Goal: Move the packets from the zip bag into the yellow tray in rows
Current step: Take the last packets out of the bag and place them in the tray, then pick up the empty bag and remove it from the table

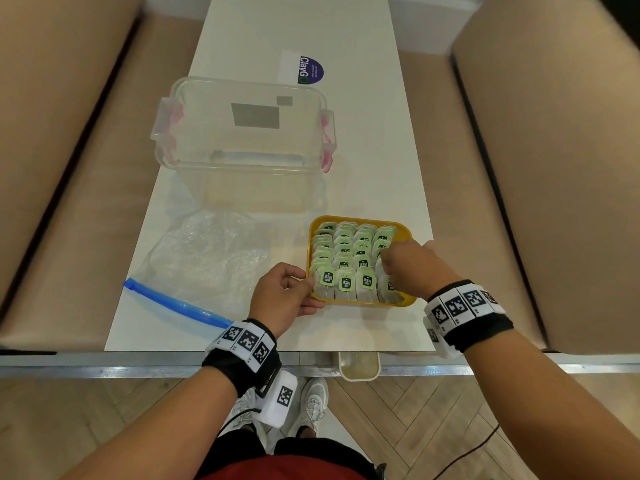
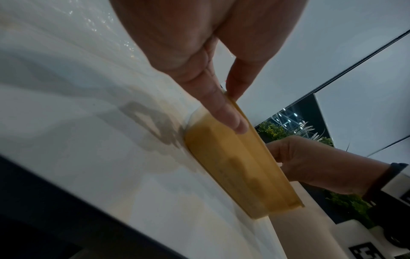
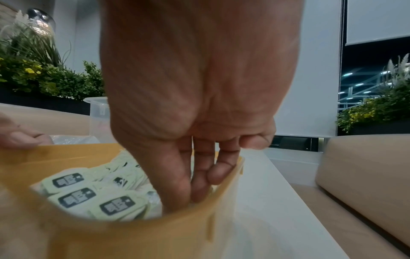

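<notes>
The yellow tray sits on the white table near its front edge, packed with green-tagged tea packets in several rows. My left hand pinches the tray's near-left corner; in the left wrist view its thumb and fingers clamp the tray's rim. My right hand reaches into the right-hand row. There its thumb and fingers close on a packet against the tray wall, fingertips buried. The clear zip bag with a blue zipper lies flat to the left, looking empty.
A clear plastic box with pink latches stands behind the bag and tray. A white card with a purple sticker lies farther back. Beige sofas flank the narrow table. A small white cup hangs at the front edge.
</notes>
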### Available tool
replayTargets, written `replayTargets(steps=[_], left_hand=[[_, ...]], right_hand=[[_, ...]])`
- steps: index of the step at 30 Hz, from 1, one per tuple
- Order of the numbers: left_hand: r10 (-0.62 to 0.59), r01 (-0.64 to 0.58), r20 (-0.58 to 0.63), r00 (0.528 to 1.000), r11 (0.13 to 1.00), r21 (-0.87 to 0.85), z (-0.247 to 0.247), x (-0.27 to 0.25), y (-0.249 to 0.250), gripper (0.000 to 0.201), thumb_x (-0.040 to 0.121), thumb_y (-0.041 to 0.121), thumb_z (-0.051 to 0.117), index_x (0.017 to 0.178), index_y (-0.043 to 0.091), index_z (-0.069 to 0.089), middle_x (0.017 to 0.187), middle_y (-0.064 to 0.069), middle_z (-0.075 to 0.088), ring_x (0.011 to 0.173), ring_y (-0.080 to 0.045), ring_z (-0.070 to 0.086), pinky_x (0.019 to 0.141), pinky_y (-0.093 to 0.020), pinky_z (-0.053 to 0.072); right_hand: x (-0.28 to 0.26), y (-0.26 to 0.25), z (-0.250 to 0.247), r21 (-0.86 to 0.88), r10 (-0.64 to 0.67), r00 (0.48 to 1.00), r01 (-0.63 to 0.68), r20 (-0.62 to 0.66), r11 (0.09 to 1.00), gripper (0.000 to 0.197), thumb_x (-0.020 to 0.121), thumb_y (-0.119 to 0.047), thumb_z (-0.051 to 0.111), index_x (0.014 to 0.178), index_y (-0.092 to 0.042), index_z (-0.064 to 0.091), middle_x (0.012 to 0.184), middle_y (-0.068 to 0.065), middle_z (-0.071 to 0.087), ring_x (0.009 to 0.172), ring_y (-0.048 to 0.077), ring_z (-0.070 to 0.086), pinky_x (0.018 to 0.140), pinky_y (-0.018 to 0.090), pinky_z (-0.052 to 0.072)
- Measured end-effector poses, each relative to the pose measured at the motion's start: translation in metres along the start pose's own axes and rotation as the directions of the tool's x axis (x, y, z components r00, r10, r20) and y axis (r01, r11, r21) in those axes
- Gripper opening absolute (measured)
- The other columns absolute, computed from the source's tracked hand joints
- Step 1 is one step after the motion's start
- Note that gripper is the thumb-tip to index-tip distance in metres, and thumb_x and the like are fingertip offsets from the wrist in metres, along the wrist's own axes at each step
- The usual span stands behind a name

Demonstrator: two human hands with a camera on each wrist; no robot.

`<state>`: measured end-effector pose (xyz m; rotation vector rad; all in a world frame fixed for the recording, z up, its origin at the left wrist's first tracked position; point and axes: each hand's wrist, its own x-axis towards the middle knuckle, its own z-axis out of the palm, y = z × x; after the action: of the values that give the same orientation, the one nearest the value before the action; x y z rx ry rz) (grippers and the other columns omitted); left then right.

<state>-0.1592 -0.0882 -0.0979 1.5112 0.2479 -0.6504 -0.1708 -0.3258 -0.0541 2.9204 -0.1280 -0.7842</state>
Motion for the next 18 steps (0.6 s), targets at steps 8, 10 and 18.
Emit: replayTargets(steps=[8,10,18], left_hand=[[-0.005,0.005,-0.014,1.000,1.000,0.014,0.000,-0.007,0.004,0.012,0.095,0.009,0.065,0.102,0.003,0.057,0.091,-0.025,0.067,0.069,-0.032,0.075,0.059,-0.035,0.062],[0.009,-0.008,-0.017,1.000,0.998,0.065,-0.004,-0.010,0.006,0.010,0.097,0.012,0.063,0.102,0.005,0.059,0.087,-0.020,0.067,0.069,-0.032,0.075,0.060,-0.037,0.061],[0.270,-0.219,-0.161,0.949,0.936,0.275,-0.081,-0.036,0.002,0.022,0.092,0.003,0.055,0.076,0.014,0.064,0.058,-0.006,0.055,0.046,-0.020,0.049,0.045,-0.025,0.038]], right_hand=[[-0.004,0.000,-0.002,0.088,0.039,0.999,-0.036,-0.038,0.995,0.021,0.081,-0.012,0.061,0.100,-0.022,0.062,0.107,0.001,0.052,0.106,0.025,0.048,0.089,0.044,0.039],[-0.011,-0.003,-0.007,0.181,0.061,0.987,-0.034,-0.146,0.983,0.021,0.083,-0.023,0.065,0.104,-0.023,0.061,0.111,-0.001,0.052,0.109,0.024,0.047,0.089,0.043,0.038],[-0.059,-0.146,-0.011,0.406,-0.225,0.806,0.491,-0.547,0.771,0.023,0.083,-0.020,0.064,0.103,-0.010,0.060,0.104,0.007,0.051,0.091,0.027,0.054,0.068,0.040,0.052]])
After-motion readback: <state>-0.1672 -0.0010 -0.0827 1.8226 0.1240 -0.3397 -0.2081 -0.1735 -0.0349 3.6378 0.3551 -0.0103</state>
